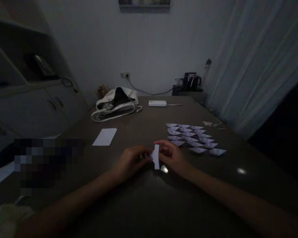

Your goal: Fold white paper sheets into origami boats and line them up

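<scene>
A small folded piece of white paper (pixel 156 158) is held upright between my two hands above the dark table. My left hand (pixel 134 161) pinches its left side with thumb and fingers. On the other side, my right hand (pixel 172 157) grips the paper's right edge, one fingertip at the top. Beyond my right hand, several folded paper boats (pixel 188 134) stand in rows. To the left and farther off lies a flat stack of white paper (pixel 105 137).
A white bag (pixel 116 104) rests at the table's back left. Near the back edge is a white power strip (pixel 157 103) with a cable. Paper scraps (pixel 211 123) lie at the right edge. A kettle (pixel 192 81) stands behind the table. At lower left, an area is pixelated.
</scene>
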`<state>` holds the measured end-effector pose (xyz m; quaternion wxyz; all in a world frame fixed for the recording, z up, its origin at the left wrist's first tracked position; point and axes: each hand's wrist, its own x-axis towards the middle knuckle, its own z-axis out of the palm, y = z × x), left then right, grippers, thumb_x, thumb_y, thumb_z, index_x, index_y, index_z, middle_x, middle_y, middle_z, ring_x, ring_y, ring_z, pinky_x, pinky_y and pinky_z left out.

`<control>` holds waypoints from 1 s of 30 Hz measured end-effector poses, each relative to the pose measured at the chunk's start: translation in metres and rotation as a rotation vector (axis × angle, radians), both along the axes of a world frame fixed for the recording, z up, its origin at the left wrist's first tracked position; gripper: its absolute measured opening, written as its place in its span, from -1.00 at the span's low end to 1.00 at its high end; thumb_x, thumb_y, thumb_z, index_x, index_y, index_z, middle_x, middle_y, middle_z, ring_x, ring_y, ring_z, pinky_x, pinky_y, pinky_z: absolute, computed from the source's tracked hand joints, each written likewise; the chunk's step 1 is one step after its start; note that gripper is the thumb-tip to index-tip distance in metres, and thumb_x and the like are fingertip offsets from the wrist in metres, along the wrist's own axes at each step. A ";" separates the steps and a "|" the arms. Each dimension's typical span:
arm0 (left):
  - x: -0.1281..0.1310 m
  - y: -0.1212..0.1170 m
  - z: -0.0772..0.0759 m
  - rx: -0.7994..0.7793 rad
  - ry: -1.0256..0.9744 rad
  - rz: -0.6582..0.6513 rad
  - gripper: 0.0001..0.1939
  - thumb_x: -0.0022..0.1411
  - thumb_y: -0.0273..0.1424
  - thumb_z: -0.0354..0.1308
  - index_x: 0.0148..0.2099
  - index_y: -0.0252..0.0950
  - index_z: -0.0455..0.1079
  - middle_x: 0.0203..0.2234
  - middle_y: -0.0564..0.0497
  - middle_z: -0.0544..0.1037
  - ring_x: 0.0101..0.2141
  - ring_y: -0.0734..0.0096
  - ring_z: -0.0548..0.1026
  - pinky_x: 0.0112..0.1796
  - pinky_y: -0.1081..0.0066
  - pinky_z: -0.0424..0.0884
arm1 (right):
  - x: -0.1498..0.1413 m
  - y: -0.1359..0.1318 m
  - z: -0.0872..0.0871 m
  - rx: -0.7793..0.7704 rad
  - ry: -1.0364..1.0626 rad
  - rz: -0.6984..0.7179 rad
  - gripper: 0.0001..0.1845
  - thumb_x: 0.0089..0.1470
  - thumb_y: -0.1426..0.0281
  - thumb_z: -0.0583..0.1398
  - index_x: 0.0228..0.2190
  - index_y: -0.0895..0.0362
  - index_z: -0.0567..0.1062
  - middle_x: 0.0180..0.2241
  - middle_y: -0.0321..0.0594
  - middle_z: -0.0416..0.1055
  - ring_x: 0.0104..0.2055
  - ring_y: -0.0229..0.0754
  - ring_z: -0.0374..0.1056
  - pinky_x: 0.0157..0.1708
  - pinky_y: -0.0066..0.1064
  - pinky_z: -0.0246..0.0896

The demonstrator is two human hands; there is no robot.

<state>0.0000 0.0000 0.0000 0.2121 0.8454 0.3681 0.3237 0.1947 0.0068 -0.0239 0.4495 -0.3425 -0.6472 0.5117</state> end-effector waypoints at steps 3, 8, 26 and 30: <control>-0.003 -0.004 0.002 0.010 -0.023 -0.030 -0.74 0.15 -0.47 0.25 -0.08 -0.33 0.44 -0.37 0.01 0.52 -0.40 0.44 0.45 -0.36 0.48 0.37 | 0.002 -0.001 0.000 -0.020 0.015 0.009 -0.60 -0.04 0.44 0.24 -0.11 0.09 0.32 -0.36 -0.25 0.44 -0.38 -0.21 0.42 -0.40 -0.36 0.34; -0.004 -0.006 0.005 0.023 -0.023 -0.095 -0.74 0.15 -0.49 0.24 -0.07 -0.31 0.46 -0.35 -0.01 0.51 -0.38 0.43 0.46 -0.34 0.45 0.39 | 0.002 -0.003 0.004 -0.084 0.021 0.063 -0.51 -0.10 0.50 0.27 -0.09 0.06 0.30 -0.36 -0.28 0.44 -0.33 -0.19 0.43 -0.35 -0.34 0.35; 0.001 -0.001 0.004 -0.418 -0.324 0.072 -0.82 0.14 -0.34 0.20 -0.29 -0.36 0.51 -0.43 -0.04 0.57 -0.39 0.33 0.50 -0.37 0.42 0.37 | 0.001 -0.006 0.009 0.139 -0.029 -0.158 -0.74 -0.01 0.39 0.24 -0.24 0.10 0.33 -0.28 -0.26 0.33 -0.38 -0.31 0.31 -0.44 -0.48 0.26; 0.001 0.002 0.004 -0.595 -0.429 0.162 -0.73 0.09 -0.24 0.22 -0.31 -0.38 0.47 -0.47 -0.01 0.56 -0.46 0.38 0.49 -0.44 0.47 0.34 | 0.004 -0.009 0.017 0.246 -0.096 -0.186 -0.88 0.06 0.36 0.20 -0.32 0.13 0.42 -0.44 -0.30 0.35 -0.42 -0.29 0.30 -0.43 -0.47 0.24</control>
